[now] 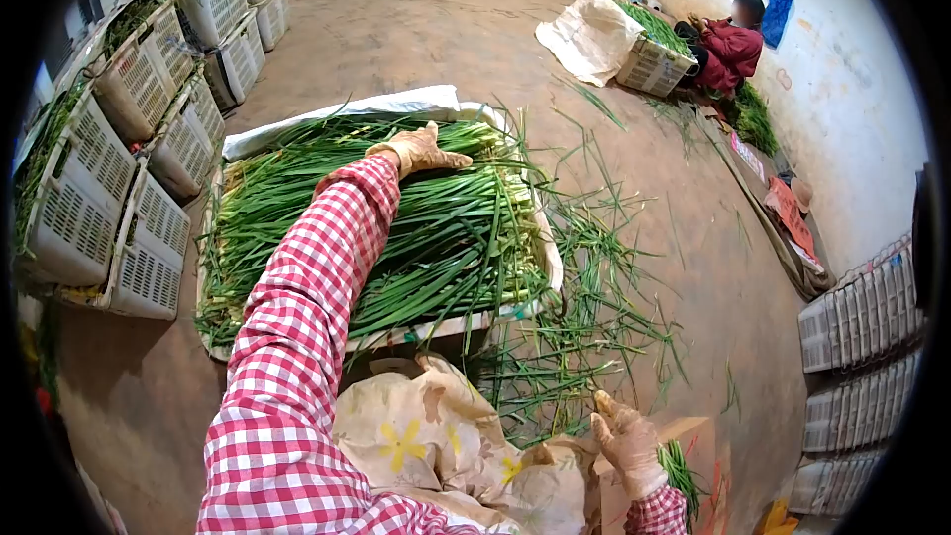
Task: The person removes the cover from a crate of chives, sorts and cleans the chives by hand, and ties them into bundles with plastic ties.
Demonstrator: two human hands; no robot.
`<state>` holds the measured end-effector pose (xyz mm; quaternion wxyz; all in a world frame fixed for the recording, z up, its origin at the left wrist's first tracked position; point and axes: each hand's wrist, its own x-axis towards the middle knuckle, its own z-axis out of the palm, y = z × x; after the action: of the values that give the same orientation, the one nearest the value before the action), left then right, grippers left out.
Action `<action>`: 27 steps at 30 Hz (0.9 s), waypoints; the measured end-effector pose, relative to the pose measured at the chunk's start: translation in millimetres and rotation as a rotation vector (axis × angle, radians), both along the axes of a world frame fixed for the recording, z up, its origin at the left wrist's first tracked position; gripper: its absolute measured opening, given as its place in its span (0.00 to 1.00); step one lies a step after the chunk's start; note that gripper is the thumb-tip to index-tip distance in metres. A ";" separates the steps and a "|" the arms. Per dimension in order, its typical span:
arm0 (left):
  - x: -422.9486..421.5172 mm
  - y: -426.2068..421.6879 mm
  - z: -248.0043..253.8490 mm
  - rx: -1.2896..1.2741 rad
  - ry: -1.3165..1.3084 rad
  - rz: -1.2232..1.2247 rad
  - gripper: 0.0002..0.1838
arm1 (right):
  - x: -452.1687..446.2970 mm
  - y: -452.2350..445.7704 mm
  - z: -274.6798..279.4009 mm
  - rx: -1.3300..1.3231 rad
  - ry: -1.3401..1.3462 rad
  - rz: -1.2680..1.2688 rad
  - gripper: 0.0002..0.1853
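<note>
My left hand, in a tan glove, lies open on the long green chives near the far side of a wide crate. Its thumb points right, and no bunch is lifted in it. The chives lie in layers, their pale ends towards the crate's left and right sides. My right hand, gloved too, is low on the right with thumb and forefinger apart and nothing visible between them. It hovers by a cardboard box, where a small chive bunch shows beside my wrist.
Loose chives litter the floor right of the crate. Stacked white crates stand along the left, more crates at the lower right. A person in dark red sits by a filled crate. A stained apron covers my lap.
</note>
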<state>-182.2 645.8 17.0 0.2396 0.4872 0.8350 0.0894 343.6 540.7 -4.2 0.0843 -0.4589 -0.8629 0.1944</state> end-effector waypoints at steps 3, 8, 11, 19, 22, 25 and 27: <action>-8.0 3.1 3.7 -0.060 -0.091 0.003 0.64 | -18.4 4.7 2.6 -0.036 -0.057 0.024 0.18; 12.9 -2.6 -5.6 -0.081 -0.022 -0.159 0.45 | -41.3 11.4 -4.7 -0.020 0.023 0.115 0.17; 53.1 -34.3 1.6 0.076 0.177 -0.143 0.41 | -62.8 14.1 -2.3 -0.050 -0.151 0.163 0.19; 5.9 -3.6 15.0 -0.157 -0.124 -0.162 0.49 | -91.7 14.1 -12.5 -0.053 -0.011 0.300 0.18; -2.5 5.4 -0.1 -0.044 -0.060 -0.118 0.46 | -85.8 12.4 -17.4 -0.083 -0.046 0.306 0.18; -16.3 5.1 -8.6 0.179 -0.130 -0.024 0.39 | -83.7 14.8 -6.5 -0.132 -0.086 0.253 0.18; -24.8 8.7 -1.4 0.168 -0.117 -0.048 0.36 | -87.2 20.6 -1.1 -0.139 -0.064 0.268 0.20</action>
<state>-207.0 654.5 15.6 0.2482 0.5195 0.7973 0.1815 256.4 561.3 -5.3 -0.0019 -0.3505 -0.9030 0.2483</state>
